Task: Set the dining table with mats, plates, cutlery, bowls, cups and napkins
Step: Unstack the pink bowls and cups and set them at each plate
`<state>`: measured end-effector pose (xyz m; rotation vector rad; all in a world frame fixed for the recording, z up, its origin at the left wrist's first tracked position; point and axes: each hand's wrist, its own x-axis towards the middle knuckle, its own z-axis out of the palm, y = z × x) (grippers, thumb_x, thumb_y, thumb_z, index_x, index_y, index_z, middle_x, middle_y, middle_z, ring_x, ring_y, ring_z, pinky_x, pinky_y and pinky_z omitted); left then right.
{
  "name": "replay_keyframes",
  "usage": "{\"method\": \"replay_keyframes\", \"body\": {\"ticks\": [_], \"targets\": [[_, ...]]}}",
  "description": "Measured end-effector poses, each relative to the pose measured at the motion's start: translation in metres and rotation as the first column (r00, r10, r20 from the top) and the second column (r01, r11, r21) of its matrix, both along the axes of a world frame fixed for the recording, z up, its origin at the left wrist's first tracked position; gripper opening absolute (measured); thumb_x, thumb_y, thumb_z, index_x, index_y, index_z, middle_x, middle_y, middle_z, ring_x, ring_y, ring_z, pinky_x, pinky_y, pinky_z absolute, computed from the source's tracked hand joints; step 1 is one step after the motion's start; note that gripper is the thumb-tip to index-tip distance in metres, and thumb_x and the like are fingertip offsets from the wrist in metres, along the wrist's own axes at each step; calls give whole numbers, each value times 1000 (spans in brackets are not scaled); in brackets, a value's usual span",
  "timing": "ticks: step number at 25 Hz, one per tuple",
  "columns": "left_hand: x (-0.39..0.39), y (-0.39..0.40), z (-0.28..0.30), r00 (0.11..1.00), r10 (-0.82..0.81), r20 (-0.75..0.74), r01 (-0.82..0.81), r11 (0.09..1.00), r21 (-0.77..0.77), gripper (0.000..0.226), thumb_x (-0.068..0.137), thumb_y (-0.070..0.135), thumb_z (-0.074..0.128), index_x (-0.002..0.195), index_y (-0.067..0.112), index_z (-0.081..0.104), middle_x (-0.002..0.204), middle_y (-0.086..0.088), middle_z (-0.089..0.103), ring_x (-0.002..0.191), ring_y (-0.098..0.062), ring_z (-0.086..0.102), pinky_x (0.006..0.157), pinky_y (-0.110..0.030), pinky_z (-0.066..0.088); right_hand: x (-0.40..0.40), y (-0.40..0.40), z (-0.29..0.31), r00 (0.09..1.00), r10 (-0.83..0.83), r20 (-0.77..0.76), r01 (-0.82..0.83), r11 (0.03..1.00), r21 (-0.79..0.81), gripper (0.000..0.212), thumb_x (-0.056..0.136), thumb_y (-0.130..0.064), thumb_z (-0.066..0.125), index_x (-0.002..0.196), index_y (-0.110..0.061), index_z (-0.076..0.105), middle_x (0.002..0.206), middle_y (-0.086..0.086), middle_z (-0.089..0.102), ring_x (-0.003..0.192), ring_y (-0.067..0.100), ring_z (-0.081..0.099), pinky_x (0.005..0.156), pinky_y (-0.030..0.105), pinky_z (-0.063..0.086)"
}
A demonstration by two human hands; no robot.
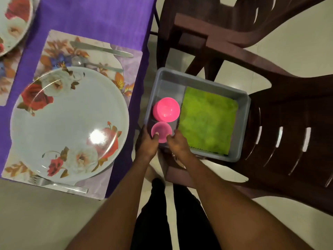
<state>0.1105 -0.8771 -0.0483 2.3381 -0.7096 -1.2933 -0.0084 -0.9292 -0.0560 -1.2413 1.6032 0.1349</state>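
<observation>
Small pink cup (161,131) sits at the near-left corner of the grey tub (241,109), directly between both hands: left hand (148,143) fingers curl on its left rim, right hand (177,143) fingers on its right rim, both equally close; whether they truly grip it I cannot tell for certain. Larger pink bowl (166,109) lies just beyond, green napkin (207,120) to the right. Tub rests on a brown chair (288,123) beside the counter (100,15), where mat (126,69), plate (70,123), knife (100,49), spoon (97,64) and fork (59,184) are laid; lift likely goes up and left.

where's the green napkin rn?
Head view, right of centre: the green napkin lies flat in the grey tub on the brown chair, right of the two pink bowls.
</observation>
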Motion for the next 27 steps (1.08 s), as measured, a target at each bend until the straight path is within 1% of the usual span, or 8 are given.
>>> {"method": "replay_keyframes", "body": {"ticks": [3,10,13,16,19,21,24,27], "targets": [[-1,-2,-13,1000,-15,-21,15,1000,6,60,100,37,53,155,22,34,152,-8,49,136,-30,49,111,-45,43,7,-4,-18,999,-21,-25,22,999,32,34,98,-19,51,127,-1,55,126,22,63,116,37,60,88,38,47],[-4,3,-3,994,-17,-111,22,999,48,52,95,13,48,144,29,48,136,-4,61,116,-28,58,91,-33,46,14,1,-12,995,-88,-44,90,995,52,35,97,-8,48,129,2,57,129,24,62,117,38,60,89,38,47],[-4,3,0,993,1,-117,2,1000,29,49,97,13,47,144,28,48,135,-6,61,112,-26,58,88,-32,45,15,0,-7,992,-123,18,121,991,63,38,97,-25,49,125,-1,61,123,22,66,110,37,62,91,43,53],[-6,-2,-5,997,-9,-77,10,1000,15,52,97,14,45,147,31,46,137,-4,60,115,-29,58,84,-31,42,15,-15,-7,958,-280,64,278,960,39,51,93,-54,37,98,-14,69,100,10,66,92,28,59,84,39,48],[-10,-1,-6,995,-6,-100,3,1000,-31,53,101,16,46,151,33,41,142,0,55,125,-28,54,87,-30,39,13,-42,-30,860,-504,83,501,864,46,46,84,-55,38,83,-16,64,87,9,58,87,29,55,79,44,43],[-10,-3,-4,993,35,-109,-41,997,-60,51,105,20,44,154,31,36,148,0,50,133,-27,50,91,-28,37,13,-59,-50,827,-552,108,543,834,103,34,74,-51,46,76,-19,58,75,5,55,80,27,52,72,43,41],[-7,-16,-1,985,132,-109,-142,986,-89,47,109,38,36,156,28,35,153,-1,46,139,-25,45,95,-27,33,16,-81,-57,831,-542,122,524,838,155,27,90,-34,57,102,-10,62,75,3,53,75,25,49,72,41,43],[7,-44,-11,979,170,-109,-182,978,-102,47,110,44,27,151,27,42,146,-4,53,131,-26,51,91,-29,34,18,-93,-72,839,-520,159,474,843,253,36,94,-28,59,126,-11,54,98,9,58,90,28,56,73,38,48]]}}
